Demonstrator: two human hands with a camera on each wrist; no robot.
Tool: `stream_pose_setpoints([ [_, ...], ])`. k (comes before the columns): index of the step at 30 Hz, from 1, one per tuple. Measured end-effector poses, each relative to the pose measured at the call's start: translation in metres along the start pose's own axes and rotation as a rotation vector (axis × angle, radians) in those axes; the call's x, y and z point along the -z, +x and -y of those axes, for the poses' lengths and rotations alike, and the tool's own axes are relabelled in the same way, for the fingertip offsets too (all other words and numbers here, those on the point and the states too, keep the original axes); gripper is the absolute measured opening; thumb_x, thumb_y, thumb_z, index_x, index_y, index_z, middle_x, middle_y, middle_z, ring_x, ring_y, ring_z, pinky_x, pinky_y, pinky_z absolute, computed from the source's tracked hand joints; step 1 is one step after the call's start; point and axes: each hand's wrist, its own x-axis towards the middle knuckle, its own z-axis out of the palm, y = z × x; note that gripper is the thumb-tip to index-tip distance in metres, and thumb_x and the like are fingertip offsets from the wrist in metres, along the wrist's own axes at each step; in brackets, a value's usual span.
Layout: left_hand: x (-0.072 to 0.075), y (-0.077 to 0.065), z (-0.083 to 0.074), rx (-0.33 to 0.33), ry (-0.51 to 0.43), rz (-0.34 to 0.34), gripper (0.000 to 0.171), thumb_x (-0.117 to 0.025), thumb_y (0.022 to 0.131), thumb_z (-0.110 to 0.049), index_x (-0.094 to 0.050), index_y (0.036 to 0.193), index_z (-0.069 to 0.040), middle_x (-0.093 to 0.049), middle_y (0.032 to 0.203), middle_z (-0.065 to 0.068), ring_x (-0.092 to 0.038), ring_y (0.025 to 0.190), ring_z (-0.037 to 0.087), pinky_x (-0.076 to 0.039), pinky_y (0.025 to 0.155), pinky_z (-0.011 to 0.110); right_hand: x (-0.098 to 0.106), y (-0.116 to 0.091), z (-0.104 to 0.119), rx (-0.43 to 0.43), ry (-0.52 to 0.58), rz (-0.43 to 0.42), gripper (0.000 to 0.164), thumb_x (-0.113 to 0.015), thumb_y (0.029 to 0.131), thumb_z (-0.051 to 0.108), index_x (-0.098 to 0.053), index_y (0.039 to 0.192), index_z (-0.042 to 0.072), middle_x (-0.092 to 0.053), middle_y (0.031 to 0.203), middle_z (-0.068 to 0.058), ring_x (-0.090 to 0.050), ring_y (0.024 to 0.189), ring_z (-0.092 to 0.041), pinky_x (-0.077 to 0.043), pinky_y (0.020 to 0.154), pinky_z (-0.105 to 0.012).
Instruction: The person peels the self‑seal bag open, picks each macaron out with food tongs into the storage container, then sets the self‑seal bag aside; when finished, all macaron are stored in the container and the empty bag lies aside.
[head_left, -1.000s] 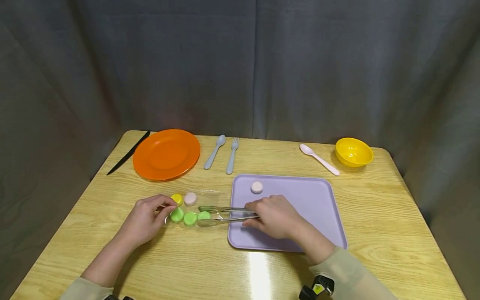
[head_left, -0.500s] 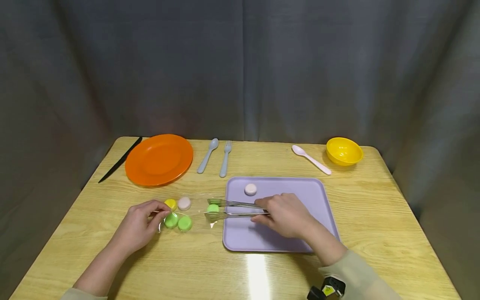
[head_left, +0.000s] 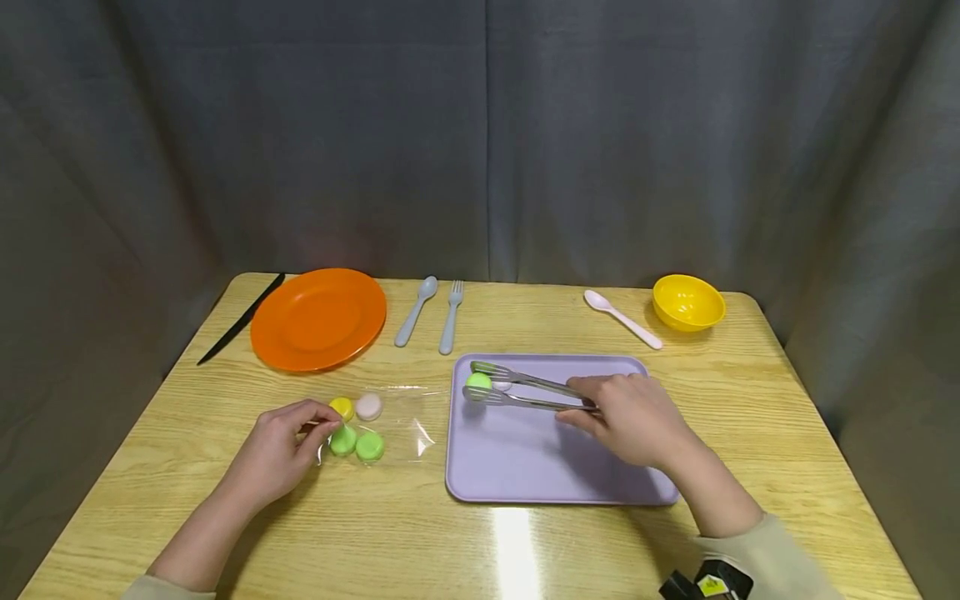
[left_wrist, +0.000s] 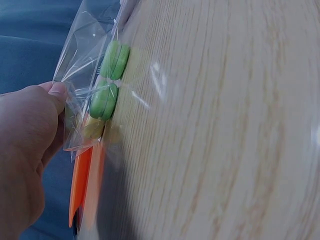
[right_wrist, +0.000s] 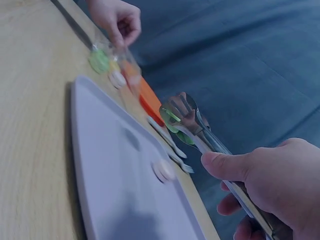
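My right hand [head_left: 630, 417] grips metal tongs [head_left: 536, 402], whose tips pinch a green macaron [head_left: 478, 383] over the purple tray [head_left: 555, 475]. In the right wrist view the tongs' ends hang above the tray surface. Partly behind them, a pale pink macaron [right_wrist: 164, 170] rests on the tray. On the left, my left hand [head_left: 288, 446] pinches the edge of a clear plastic bag [left_wrist: 82, 65] between thumb and fingers. Inside that bag lie two green macarons [head_left: 370, 447], a yellow macaron [head_left: 341, 408] and a pale pink macaron [head_left: 368, 407].
An orange plate [head_left: 318, 321] stands at the back left beside a black knife [head_left: 242, 319]. A grey spoon [head_left: 416, 312] and a grey fork [head_left: 452, 317] lie right of the plate. Further right are a pink spoon [head_left: 622, 319] and a yellow bowl [head_left: 688, 303].
The tongs have drawn a green macaron out of the bag and carried it right, over the tray. My left hand keeps its hold on the bag.
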Motion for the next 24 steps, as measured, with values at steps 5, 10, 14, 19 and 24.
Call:
stream_pose_setpoints([
  [5, 0.0, 0.0, 0.001, -0.003, -0.001, -0.003, 0.019, -0.079, 0.093, 0.005, -0.076, 0.1, -0.013, -0.074, 0.097, -0.005, -0.068, 0.084, 0.009, -0.063, 0.074, 0.035, 0.009, -0.012, -0.017, -0.047, -0.021, -0.007, 0.029, -0.079, 0.096, 0.045, -0.06, 0.084, 0.026, -0.04, 0.06, 0.015, -0.04, 0.054, -0.007, -0.031, 0.047, -0.032],
  [10, -0.001, 0.0, 0.001, -0.008, 0.0, -0.004, 0.019, -0.079, 0.093, 0.004, -0.076, 0.1, -0.013, -0.075, 0.097, -0.002, -0.069, 0.085, 0.009, -0.063, 0.074, 0.036, 0.014, -0.022, -0.032, -0.081, -0.057, -0.014, 0.027, -0.078, 0.096, 0.045, -0.061, 0.087, 0.025, -0.04, 0.06, 0.013, -0.042, 0.055, -0.01, -0.033, 0.049, -0.034],
  [14, -0.001, -0.001, 0.002, -0.006, -0.005, -0.004, 0.019, -0.079, 0.093, 0.004, -0.076, 0.1, -0.013, -0.075, 0.097, -0.003, -0.07, 0.086, 0.01, -0.063, 0.075, 0.037, 0.014, -0.029, -0.043, -0.12, -0.093, -0.007, 0.026, -0.079, 0.096, 0.044, -0.065, 0.091, 0.023, -0.043, 0.061, 0.011, -0.046, 0.058, -0.014, -0.037, 0.05, -0.037],
  [19, -0.002, -0.002, 0.002, -0.003, -0.007, -0.005, 0.019, -0.078, 0.093, 0.005, -0.075, 0.1, -0.013, -0.074, 0.097, -0.005, -0.07, 0.086, 0.01, -0.063, 0.075, 0.037, 0.011, -0.036, -0.054, -0.161, -0.106, 0.02, 0.026, -0.078, 0.096, 0.045, -0.067, 0.094, 0.021, -0.044, 0.063, 0.008, -0.048, 0.06, -0.016, -0.038, 0.052, -0.038],
  [24, -0.002, -0.002, 0.003, -0.003, -0.008, -0.004, 0.02, -0.079, 0.093, 0.005, -0.075, 0.101, -0.014, -0.074, 0.098, -0.007, -0.07, 0.087, 0.01, -0.063, 0.076, 0.036, 0.005, -0.041, -0.062, -0.192, -0.102, 0.05, 0.027, -0.076, 0.098, 0.047, -0.067, 0.095, 0.021, -0.045, 0.064, 0.008, -0.047, 0.061, -0.016, -0.037, 0.053, -0.039],
])
